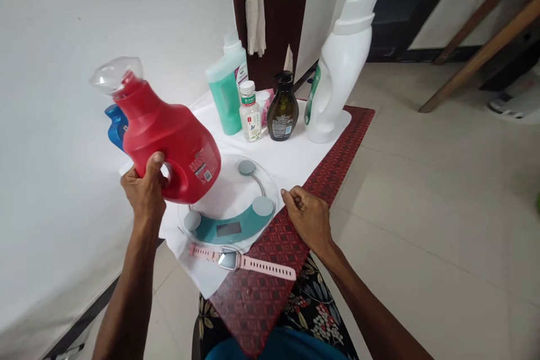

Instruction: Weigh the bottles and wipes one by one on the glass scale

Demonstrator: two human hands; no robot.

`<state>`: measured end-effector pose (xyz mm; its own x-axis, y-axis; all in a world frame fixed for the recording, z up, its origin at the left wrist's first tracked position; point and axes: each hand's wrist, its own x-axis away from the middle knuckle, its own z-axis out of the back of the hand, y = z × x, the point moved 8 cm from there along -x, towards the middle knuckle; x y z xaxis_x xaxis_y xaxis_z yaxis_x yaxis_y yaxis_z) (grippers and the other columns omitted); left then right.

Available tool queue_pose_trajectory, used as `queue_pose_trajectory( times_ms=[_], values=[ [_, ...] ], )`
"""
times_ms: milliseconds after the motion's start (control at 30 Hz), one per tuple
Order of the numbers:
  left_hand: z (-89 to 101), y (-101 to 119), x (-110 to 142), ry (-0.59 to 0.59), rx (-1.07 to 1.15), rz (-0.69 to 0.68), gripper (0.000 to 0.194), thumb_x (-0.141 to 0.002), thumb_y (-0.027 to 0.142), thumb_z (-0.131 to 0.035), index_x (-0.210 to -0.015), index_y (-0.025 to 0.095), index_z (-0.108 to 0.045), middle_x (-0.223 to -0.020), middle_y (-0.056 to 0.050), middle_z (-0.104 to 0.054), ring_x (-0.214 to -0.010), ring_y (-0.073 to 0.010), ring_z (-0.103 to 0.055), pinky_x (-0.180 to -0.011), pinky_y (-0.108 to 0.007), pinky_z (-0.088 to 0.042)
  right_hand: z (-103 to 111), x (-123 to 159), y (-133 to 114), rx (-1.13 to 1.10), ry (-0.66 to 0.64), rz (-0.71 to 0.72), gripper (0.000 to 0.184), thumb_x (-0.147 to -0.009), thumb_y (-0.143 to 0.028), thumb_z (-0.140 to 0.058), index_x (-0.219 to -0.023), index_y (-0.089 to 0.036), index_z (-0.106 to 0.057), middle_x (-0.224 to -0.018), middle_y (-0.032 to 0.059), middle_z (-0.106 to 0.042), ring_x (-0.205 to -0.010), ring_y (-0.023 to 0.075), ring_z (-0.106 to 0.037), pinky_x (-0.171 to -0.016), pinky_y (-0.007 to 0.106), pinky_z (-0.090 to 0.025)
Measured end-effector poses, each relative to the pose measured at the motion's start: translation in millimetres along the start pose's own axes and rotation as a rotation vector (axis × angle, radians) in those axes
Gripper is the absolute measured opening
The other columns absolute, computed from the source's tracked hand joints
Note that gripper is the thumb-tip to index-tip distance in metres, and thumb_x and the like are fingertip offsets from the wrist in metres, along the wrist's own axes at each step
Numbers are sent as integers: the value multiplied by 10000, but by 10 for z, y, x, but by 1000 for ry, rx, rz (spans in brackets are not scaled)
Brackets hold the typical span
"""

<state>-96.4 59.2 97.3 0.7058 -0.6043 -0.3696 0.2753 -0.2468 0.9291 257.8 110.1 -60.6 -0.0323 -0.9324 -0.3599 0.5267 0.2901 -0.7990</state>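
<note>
My left hand [145, 183] is closed around the handle of a red detergent bottle [177, 138]. The bottle is tilted, with a clear cap [116, 76] on its neck, and it is held up left of a round glass scale [230, 225]. Loosely curled, my right hand [307, 216] rests by the table's right edge with nothing visible in it. Between me and the scale lies a pink-strapped smartwatch [228, 259].
Behind the scale stand a green liquid bottle [228, 90], a small white-capped bottle [250, 115], a dark pump bottle [283, 109] and a tall white bottle [343, 62]. A blue container [117, 125] shows behind the red bottle. White cloth partly covers the red patterned tabletop [261, 292].
</note>
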Motion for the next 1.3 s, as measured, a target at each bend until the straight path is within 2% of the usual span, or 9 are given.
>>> queue_pose_trajectory(
  times_ms=[167,333,500,700,833,933,1133,1200,1300],
  values=[
    [-109,-110,452,-40,-8,64,553,-678,589,-881,-616,220,-473,-528,55,-383,-497,-94,-338,-487,-279,-353,-8,2,-18,6,-5,-22,411,-971,-503,-506,-643,-272,-416,-539,-26,-487,-501,153,-446,-617,316,-330],
    [-217,-189,645,-70,-67,38,485,-742,590,-817,-628,219,-526,-548,38,-400,-520,-116,-365,-510,-296,-360,-10,0,-19,15,-5,-28,400,-968,-510,-489,-654,-274,-414,-554,-15,-525,-545,159,-475,-639,317,-335],
    [-232,-150,682,-80,-43,-9,517,-760,614,-825,-640,225,-507,-570,32,-420,-533,-121,-375,-524,-300,-354,-23,9,-21,48,-26,-42,383,-964,-478,-514,-657,-273,-414,-567,-8,-532,-569,165,-488,-654,321,-334],
    [-131,-85,718,-236,-82,-103,518,-886,696,-716,-764,206,-599,-735,-17,-585,-688,-153,-518,-667,-304,-433,-38,34,-46,89,-48,-39,362,-978,-430,-529,-675,-266,-422,-588,-4,-535,-576,165,-484,-667,324,-324],
    [100,-206,724,-154,-120,-102,560,-935,759,-612,-874,203,-628,-860,-46,-645,-825,-188,-595,-775,-325,-483,-55,44,-42,114,-36,-18,348,-982,-404,-541,-679,-261,-448,-604,6,-560,-601,170,-486,-666,327,-314],
    [157,-233,750,-138,-120,-102,565,-938,768,-603,-928,205,-634,-924,-62,-674,-888,-211,-632,-818,-347,-509,-69,51,-32,136,-25,-8,338,-988,-402,-547,-690,-259,-475,-613,13,-580,-615,178,-487,-664,329,-315],
    [-64,-46,789,-232,-85,-161,474,-927,678,-686,-889,209,-631,-858,-46,-677,-805,-182,-624,-761,-327,-495,-87,51,-32,177,-45,-1,327,-993,-388,-543,-699,-263,-474,-658,41,-616,-654,201,-524,-686,337,-321],
    [-166,-51,775,-244,-45,-116,483,-873,661,-760,-799,209,-606,-732,-22,-607,-693,-163,-562,-666,-317,-467,-84,50,-28,184,-47,8,327,-991,-398,-541,-700,-266,-473,-657,49,-621,-663,210,-536,-686,341,-322],
    [-242,-138,745,-176,15,-7,510,-759,635,-862,-697,210,-586,-622,2,-512,-605,-145,-493,-578,-312,-424,-79,54,-26,179,-36,43,343,-989,-436,-523,-696,-273,-451,-644,53,-612,-643,214,-539,-682,348,-324]
  ],
)
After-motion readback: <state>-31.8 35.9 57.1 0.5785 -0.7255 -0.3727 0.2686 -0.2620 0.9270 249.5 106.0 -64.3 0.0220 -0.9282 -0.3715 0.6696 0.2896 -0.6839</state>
